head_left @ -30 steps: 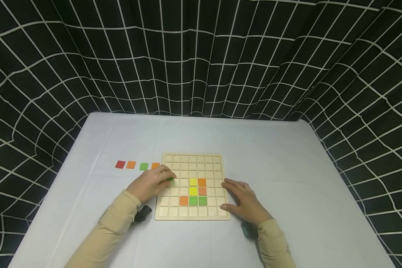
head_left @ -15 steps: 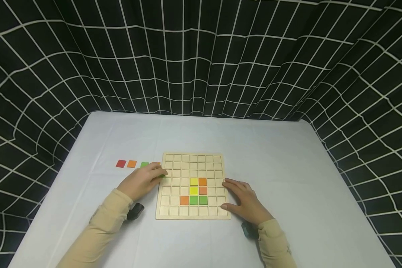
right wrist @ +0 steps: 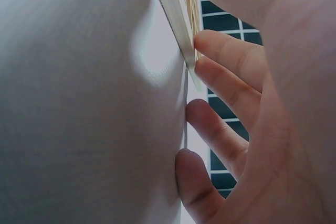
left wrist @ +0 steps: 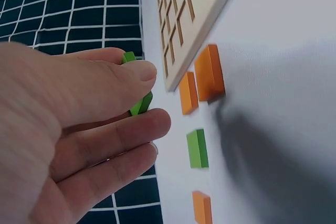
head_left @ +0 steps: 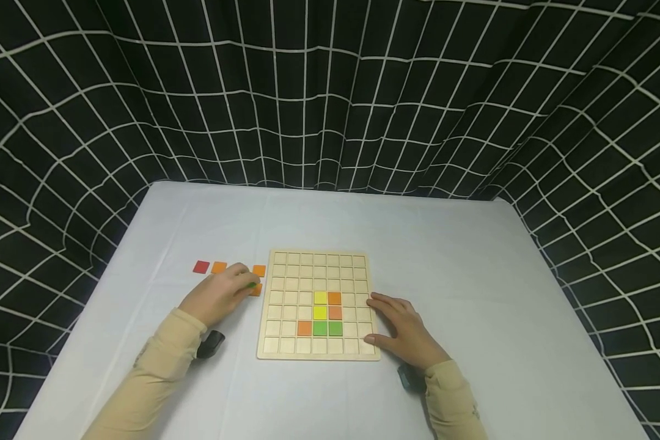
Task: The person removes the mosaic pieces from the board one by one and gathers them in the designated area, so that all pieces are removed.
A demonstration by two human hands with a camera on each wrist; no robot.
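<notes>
My left hand (head_left: pixel 220 294) pinches a green square tile (left wrist: pixel 140 106) between thumb and fingers, held above the table just left of the wooden grid board (head_left: pixel 319 266). Below it lie an orange tile (head_left: pixel 256 290) and a loose green tile (left wrist: pixel 198 149), which the hand hides in the head view. My right hand (head_left: pixel 400 327) rests at the board's right edge, fingers spread and fingertips touching the rim. On the board sit two yellow tiles (head_left: pixel 320 297), several orange tiles (head_left: pixel 304 328) and two green tiles (head_left: pixel 327 329), grouped right of and below the middle.
Left of the board, a row of loose tiles runs along the white tablecloth (head_left: pixel 445 250): a red tile (head_left: pixel 201 267) at its far end, then orange ones (head_left: pixel 219 267). A black curtain with a white grid (head_left: pixel 308 91) surrounds the table's back and sides.
My left hand has moved left, carrying the green tile from over the board to over the loose tiles. An orange tile beside the board has come into view. The right hand stays in place.
</notes>
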